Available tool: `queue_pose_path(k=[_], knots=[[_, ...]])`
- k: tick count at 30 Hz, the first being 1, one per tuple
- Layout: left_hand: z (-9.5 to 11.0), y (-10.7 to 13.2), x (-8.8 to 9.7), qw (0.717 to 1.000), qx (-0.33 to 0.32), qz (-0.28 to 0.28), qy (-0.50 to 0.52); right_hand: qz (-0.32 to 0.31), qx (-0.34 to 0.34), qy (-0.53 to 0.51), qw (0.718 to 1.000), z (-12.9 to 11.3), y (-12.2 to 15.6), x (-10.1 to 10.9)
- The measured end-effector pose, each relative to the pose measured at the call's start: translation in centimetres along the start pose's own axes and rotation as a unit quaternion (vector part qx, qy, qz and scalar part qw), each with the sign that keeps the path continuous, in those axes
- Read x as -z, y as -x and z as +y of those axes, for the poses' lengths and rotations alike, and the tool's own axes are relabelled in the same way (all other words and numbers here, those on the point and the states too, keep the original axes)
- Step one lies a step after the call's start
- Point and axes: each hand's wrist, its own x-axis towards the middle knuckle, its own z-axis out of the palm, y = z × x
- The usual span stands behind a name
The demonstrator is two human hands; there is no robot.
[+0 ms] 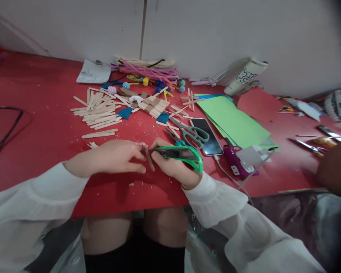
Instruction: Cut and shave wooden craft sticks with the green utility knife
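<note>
The small wood stick (150, 160) is just below ctr frame, in the gap btwn the L hand (121, 155) and the R hand (169, 163). Its long axis runs steeply, upper end tipped a bit to frame left, lower end toward lower right. Green cutter (182, 152) lies nearly crosswise to it: long axis runs L–R across the frame, looped end low at right, narrow end pointing left at the stick's upper part. That crossing is prob. the key relation here, i.e. where the narrow end meets the stick and at what angle; whether they touch or sit just apart, can't tell at this res.

R hand: fingers wrapped firmly round the cutter, no slack seen. L hand: fingers part-curled, upper fingertips right at the stick's top end, lower finger spread well below w/ a gap btwn; can't tell if the top end is actually pinched. L hand looks the nearer of the two to that top end, tho R fingers are just beside it on the right.

Both hands are over the red table (108, 193). Loose sticks (98, 108) are piled upper left of ctr; scissors (194, 136) and phone (211, 138) sit right of ctr, above the R hand.
</note>
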Motion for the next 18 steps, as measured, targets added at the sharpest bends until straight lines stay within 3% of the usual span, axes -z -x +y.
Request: queue_pose_path(k=[1,4,9,18], knots=[[-0.2,-0.2,0.4,0.999,0.019,-0.028,0.032,0.009,0.006,0.010,1.000,0.0,0.0,0.0],[-0.2,-1.1,0.6,0.991,0.122,0.062,-0.009,0.028,0.016,0.030,0.999,-0.1,-0.2,0.0],[1.0,-2.0,-1.3,0.983,0.111,0.094,-0.109,0.021,0.008,0.005,1.000,0.5,-0.1,0.0],[1.3,-1.4,-2.8,0.981,0.115,0.119,-0.102,0.034,0.034,0.034,0.998,2.7,-0.3,-0.1]])
